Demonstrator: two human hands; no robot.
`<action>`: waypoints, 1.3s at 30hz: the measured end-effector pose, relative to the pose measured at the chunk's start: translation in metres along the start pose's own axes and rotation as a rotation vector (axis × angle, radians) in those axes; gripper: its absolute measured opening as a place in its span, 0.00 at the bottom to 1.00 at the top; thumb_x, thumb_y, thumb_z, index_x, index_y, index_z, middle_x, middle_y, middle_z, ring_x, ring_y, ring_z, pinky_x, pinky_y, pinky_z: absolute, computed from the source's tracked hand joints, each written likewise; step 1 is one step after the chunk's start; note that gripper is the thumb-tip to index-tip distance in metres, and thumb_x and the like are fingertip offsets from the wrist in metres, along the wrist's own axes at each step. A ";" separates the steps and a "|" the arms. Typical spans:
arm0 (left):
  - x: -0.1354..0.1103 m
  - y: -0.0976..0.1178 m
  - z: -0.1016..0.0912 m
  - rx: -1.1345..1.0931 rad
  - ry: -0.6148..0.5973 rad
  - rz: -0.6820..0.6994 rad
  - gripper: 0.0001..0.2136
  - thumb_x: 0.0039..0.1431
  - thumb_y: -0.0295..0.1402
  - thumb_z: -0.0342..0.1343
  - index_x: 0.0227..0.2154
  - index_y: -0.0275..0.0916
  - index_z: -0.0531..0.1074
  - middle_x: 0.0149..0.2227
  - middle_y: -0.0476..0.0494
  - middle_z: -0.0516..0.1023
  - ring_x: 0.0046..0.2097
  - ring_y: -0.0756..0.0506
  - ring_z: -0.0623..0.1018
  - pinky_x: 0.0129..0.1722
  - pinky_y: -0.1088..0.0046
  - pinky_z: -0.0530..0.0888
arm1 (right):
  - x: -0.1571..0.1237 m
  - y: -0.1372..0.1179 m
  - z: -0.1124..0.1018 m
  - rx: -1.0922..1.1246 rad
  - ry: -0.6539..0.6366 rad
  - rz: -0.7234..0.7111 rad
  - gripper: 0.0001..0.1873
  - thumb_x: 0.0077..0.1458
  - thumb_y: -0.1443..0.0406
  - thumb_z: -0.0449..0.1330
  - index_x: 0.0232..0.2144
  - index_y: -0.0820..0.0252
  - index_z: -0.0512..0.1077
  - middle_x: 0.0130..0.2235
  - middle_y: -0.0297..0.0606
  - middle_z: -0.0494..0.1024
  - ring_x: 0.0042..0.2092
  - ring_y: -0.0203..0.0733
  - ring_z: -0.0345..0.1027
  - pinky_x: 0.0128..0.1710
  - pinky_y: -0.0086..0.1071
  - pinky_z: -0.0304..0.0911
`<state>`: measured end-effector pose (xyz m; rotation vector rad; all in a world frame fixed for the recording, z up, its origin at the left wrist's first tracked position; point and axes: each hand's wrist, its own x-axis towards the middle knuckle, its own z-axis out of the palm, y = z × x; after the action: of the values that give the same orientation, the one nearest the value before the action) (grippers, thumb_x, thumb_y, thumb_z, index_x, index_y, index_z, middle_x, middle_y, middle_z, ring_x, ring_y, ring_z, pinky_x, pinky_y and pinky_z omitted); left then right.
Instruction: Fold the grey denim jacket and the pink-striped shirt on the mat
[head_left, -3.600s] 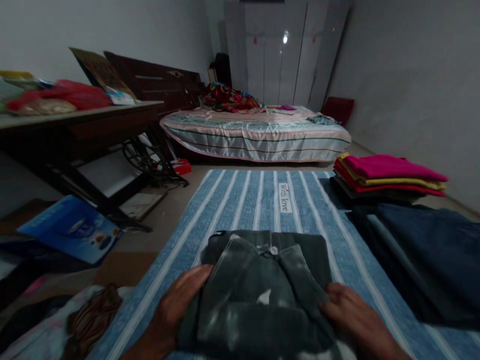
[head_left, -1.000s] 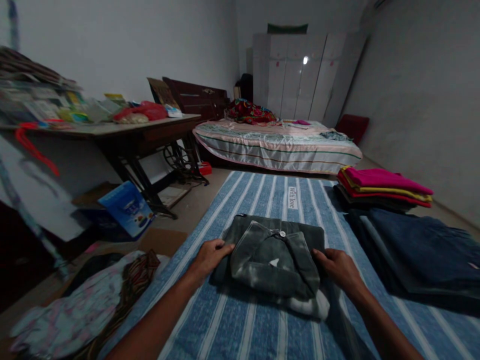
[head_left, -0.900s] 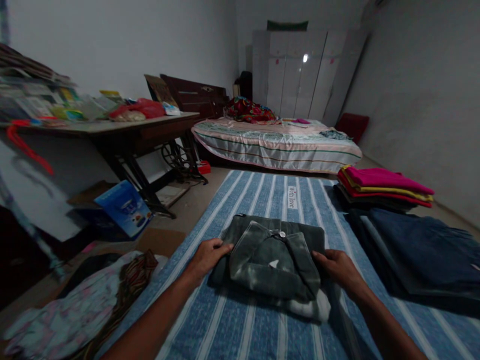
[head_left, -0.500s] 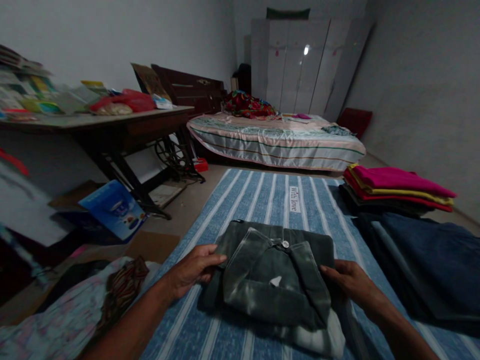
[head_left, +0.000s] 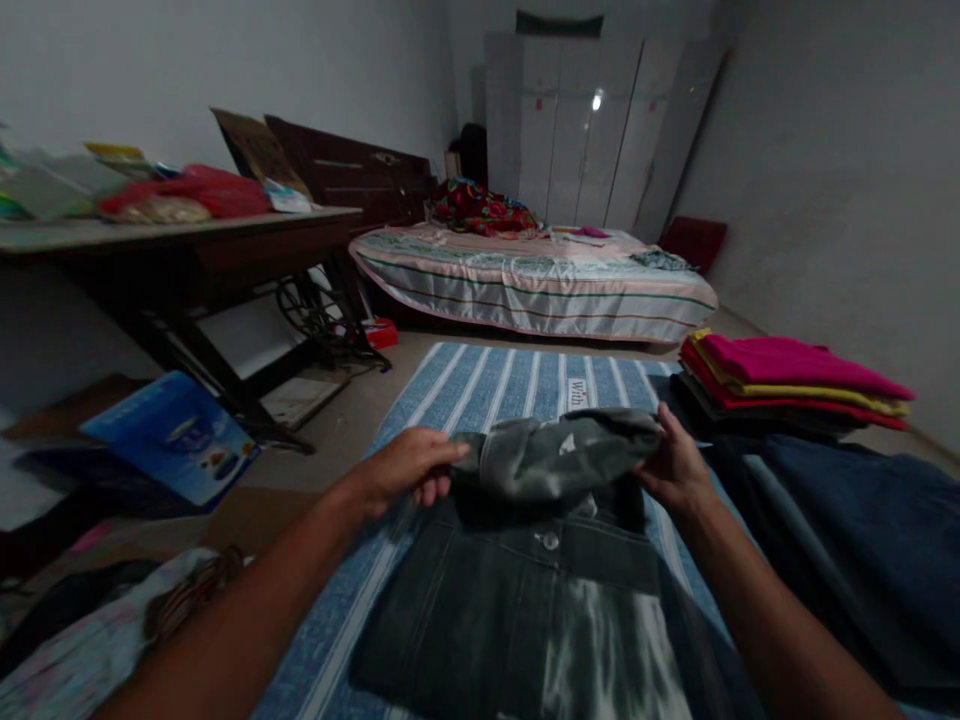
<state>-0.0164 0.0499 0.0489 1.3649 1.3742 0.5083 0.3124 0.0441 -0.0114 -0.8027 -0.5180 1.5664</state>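
Observation:
A dark grey-green denim jacket with pale faded streaks and a metal button lies before me on the blue striped cloth. Its far part is lifted and bent over, while the near part rests flat and runs out of the bottom of the view. My left hand pinches the left end of the raised part between thumb and fingers. At the opposite end, my right hand is closed on the same raised part. Some fingertips are hidden by the fabric.
On the right stand a stack of folded pink, yellow and red clothes and a pile of folded dark blue trousers. A blue box and loose clothes lie on the left, near a sewing-machine table. Behind is a bed.
Both hands have raised the jacket's folded upper part and moved it away from me. Its buttoned near part now shows, spread towards me. The view has shifted slightly to the right.

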 end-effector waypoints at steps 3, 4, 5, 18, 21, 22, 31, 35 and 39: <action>0.032 0.015 0.001 -0.389 0.050 0.132 0.20 0.44 0.47 0.61 0.33 0.36 0.68 0.32 0.39 0.79 0.32 0.45 0.78 0.28 0.73 0.72 | 0.022 0.017 -0.002 -0.017 0.120 -0.062 0.16 0.54 0.51 0.57 0.30 0.58 0.69 0.29 0.38 0.78 0.35 0.44 0.75 0.32 0.35 0.70; 0.042 0.016 0.003 -0.426 0.084 0.160 0.20 0.43 0.47 0.62 0.35 0.37 0.68 0.37 0.37 0.79 0.37 0.44 0.78 0.31 0.72 0.73 | 0.025 0.023 -0.005 -0.069 0.159 -0.073 0.15 0.53 0.52 0.59 0.31 0.58 0.69 0.29 0.38 0.78 0.35 0.44 0.75 0.31 0.35 0.70; 0.051 0.015 0.007 -0.403 0.121 0.165 0.21 0.43 0.47 0.62 0.35 0.37 0.69 0.39 0.37 0.78 0.40 0.43 0.78 0.33 0.71 0.73 | 0.027 0.029 -0.008 -0.130 0.194 -0.085 0.15 0.50 0.53 0.61 0.32 0.58 0.69 0.29 0.38 0.78 0.34 0.43 0.75 0.30 0.34 0.70; 0.106 -0.040 0.022 0.692 0.313 0.634 0.15 0.54 0.34 0.50 0.43 0.37 0.72 0.51 0.39 0.73 0.54 0.41 0.70 0.55 0.64 0.65 | -0.011 0.047 -0.033 -0.628 0.273 -0.356 0.20 0.43 0.51 0.65 0.32 0.61 0.73 0.30 0.38 0.78 0.31 0.42 0.73 0.34 0.35 0.68; 0.117 -0.048 0.027 0.908 0.231 0.648 0.19 0.59 0.36 0.47 0.51 0.36 0.68 0.60 0.36 0.63 0.63 0.40 0.59 0.61 0.58 0.56 | -0.008 0.052 -0.038 -0.953 0.282 -0.509 0.20 0.49 0.51 0.59 0.35 0.62 0.74 0.35 0.42 0.78 0.38 0.47 0.72 0.42 0.41 0.66; 0.119 -0.050 0.029 0.960 0.201 0.616 0.21 0.61 0.38 0.46 0.54 0.36 0.66 0.62 0.36 0.60 0.64 0.39 0.56 0.62 0.56 0.54 | -0.005 0.053 -0.040 -1.076 0.266 -0.565 0.20 0.51 0.52 0.56 0.37 0.63 0.74 0.39 0.45 0.77 0.42 0.49 0.71 0.46 0.43 0.64; 0.119 -0.054 0.036 1.038 0.073 0.422 0.25 0.64 0.46 0.39 0.61 0.40 0.55 0.65 0.37 0.51 0.66 0.36 0.50 0.61 0.45 0.48 | 0.032 0.069 -0.023 -2.023 -0.126 -0.367 0.28 0.57 0.62 0.51 0.59 0.62 0.61 0.61 0.51 0.59 0.62 0.58 0.49 0.59 0.53 0.44; 0.117 -0.036 0.037 1.043 0.163 0.613 0.23 0.62 0.42 0.46 0.56 0.37 0.62 0.59 0.34 0.65 0.60 0.38 0.63 0.59 0.54 0.57 | 0.042 0.062 -0.013 -2.041 -0.246 -0.366 0.28 0.58 0.62 0.51 0.60 0.61 0.58 0.63 0.51 0.56 0.63 0.55 0.47 0.60 0.49 0.45; 0.121 -0.001 0.047 1.002 0.143 0.653 0.16 0.57 0.42 0.50 0.37 0.35 0.74 0.36 0.39 0.78 0.40 0.41 0.75 0.41 0.67 0.69 | 0.049 0.060 -0.011 -1.992 -0.278 -0.441 0.26 0.60 0.60 0.49 0.58 0.63 0.60 0.61 0.52 0.58 0.62 0.52 0.49 0.59 0.46 0.47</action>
<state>0.0535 0.1403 -0.0133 2.6802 1.3155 0.3252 0.2800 0.0807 -0.0719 -1.6430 -2.3662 0.2682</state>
